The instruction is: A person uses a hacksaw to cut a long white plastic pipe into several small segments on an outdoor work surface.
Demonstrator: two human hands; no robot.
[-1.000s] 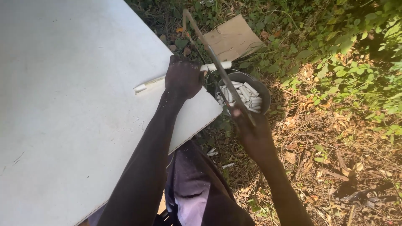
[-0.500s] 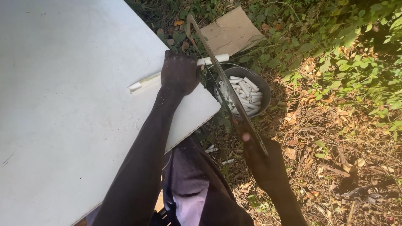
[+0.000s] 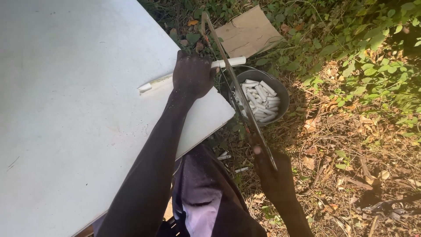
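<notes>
My left hand [image 3: 192, 74] presses a thin white pipe [image 3: 154, 83] flat on the white table [image 3: 79, 109], near the table's right edge. The pipe's end sticks out past the edge. My right hand [image 3: 274, 173] grips the handle of a hacksaw [image 3: 232, 85], whose blade crosses the pipe just beyond the table edge. Below the overhanging pipe end stands a dark round bowl [image 3: 280, 90] holding several short white pipe pieces.
A flat piece of brown cardboard [image 3: 247, 33] lies on the ground behind the bowl. Dry leaves, twigs and green plants cover the ground to the right. A few white pipe pieces [image 3: 232, 163] lie on the ground by my legs.
The saw has been drawn back toward me, with my right hand moving lower in the view. My left hand stays on the pipe.
</notes>
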